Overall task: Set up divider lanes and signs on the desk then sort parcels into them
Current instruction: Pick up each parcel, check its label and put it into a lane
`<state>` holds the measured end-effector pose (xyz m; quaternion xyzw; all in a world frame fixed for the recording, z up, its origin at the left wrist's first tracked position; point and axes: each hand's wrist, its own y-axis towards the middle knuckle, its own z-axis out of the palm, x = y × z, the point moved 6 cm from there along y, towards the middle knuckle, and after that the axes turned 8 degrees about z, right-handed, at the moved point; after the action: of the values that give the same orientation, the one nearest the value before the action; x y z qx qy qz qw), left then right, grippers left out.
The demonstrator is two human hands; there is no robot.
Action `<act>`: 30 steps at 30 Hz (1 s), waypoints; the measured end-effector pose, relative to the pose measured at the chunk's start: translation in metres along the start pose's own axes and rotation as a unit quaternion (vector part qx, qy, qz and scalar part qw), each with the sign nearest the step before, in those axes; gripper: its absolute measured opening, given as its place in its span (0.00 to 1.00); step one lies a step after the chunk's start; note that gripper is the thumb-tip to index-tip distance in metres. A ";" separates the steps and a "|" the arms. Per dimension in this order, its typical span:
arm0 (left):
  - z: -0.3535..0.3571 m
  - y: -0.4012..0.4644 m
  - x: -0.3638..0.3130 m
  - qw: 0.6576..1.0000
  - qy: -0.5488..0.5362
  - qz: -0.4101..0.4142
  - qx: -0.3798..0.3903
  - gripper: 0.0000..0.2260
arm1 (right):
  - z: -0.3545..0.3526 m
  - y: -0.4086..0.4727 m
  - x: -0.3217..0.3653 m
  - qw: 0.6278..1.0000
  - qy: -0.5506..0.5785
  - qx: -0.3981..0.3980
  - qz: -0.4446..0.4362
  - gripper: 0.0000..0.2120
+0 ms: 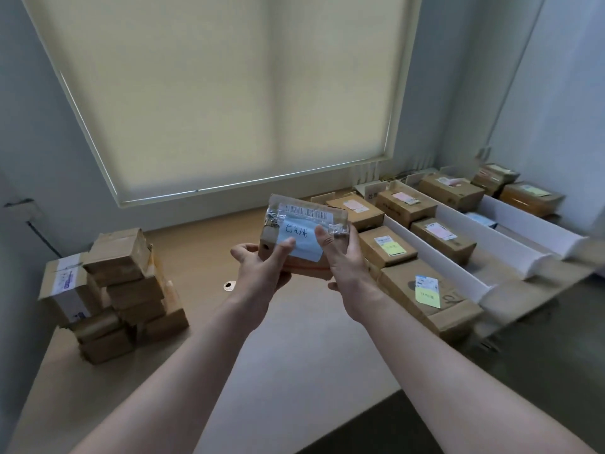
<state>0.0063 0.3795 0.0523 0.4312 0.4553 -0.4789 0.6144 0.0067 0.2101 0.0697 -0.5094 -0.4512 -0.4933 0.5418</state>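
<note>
- Left hand [262, 263] and right hand [343, 257] grip a taped cardboard parcel [304, 237] from either side, held above the desk [294, 339], thumbs on its blue note [302, 242].
- To the right, white dividers [435, 257] separate lanes of labelled boxes [388, 245].
- To the left, a pile of unsorted boxes [121, 290].

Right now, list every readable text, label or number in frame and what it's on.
Nothing can be quoted with confidence.
Held parcel, blue note: handwritten characters, not legible enough to quote.
Held parcel, barcode strip: bars and digits too small to read.
Yellow note on the nearest lane parcel: writing blurred.
Pink labels and other labels on lane parcels: too small.
White box in the left pile: blue print blurred.
</note>
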 end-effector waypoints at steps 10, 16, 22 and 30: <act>0.151 -0.049 0.017 0.986 0.118 -0.038 0.108 0.34 | -0.164 -0.033 0.006 0.990 0.078 -0.116 -0.035 0.38; 0.282 -0.083 0.043 0.944 0.237 -0.018 0.230 0.31 | -0.311 -0.058 0.000 0.983 0.028 -0.180 0.005 0.30; 0.384 -0.083 0.043 0.844 0.465 0.140 0.227 0.24 | -0.433 -0.077 -0.002 0.975 0.032 -0.220 0.024 0.27; 0.488 -0.036 0.075 0.672 0.646 0.243 0.269 0.27 | -0.543 -0.040 -0.004 0.964 0.024 -0.264 0.021 0.28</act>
<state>0.0516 -0.1127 0.0801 0.8747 0.4695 -0.0167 0.1195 -0.0409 -0.3305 0.0299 -0.6318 -0.2808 -0.5957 0.4087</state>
